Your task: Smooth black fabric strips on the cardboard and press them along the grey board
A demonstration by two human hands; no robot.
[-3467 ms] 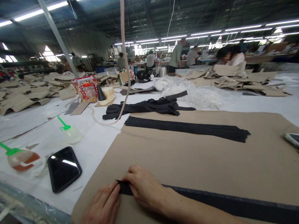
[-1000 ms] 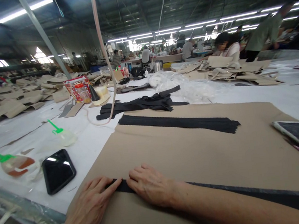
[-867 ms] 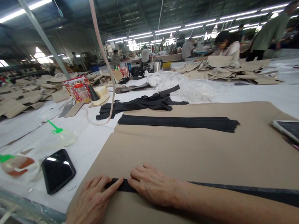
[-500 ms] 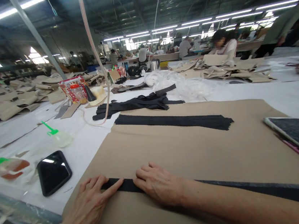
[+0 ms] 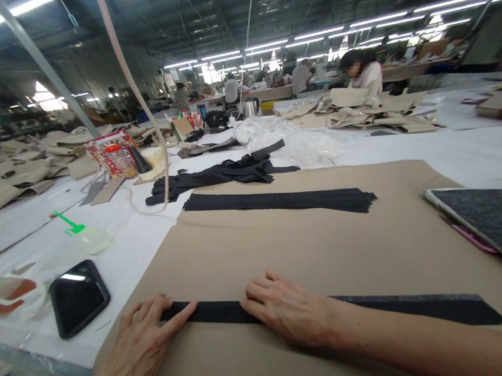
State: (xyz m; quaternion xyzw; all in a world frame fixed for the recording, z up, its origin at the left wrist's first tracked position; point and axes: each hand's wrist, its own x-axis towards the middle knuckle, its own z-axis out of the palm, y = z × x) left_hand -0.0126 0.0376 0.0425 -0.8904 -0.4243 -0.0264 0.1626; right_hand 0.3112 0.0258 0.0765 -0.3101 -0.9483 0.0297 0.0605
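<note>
A long black fabric strip (image 5: 220, 312) lies across the brown sheet (image 5: 258, 248) in front of me. It looks folded over lengthwise on the left, while a greyish band shows along its upper edge on the right. My left hand (image 5: 137, 342), with a bracelet at the wrist, rests at the strip's left end, fingers apart and one stretched along the strip. Farther right, my right hand (image 5: 286, 305) has its fingers curled together and pressed on the strip; its forearm covers part of it. Beyond them lies a neat stack of black strips (image 5: 275, 202).
A loose pile of black strips (image 5: 217, 177) lies behind the stack. To the left are a phone (image 5: 80, 297) and green-tipped bottles (image 5: 87, 237). A dark grey board (image 5: 496, 213) sits at right. A pink hose (image 5: 140, 104) hangs down. People work farther back.
My right hand has slid to the right along the strip, exposing more of it between my hands. My left hand stays at the strip's end. The view has turned slightly right.
</note>
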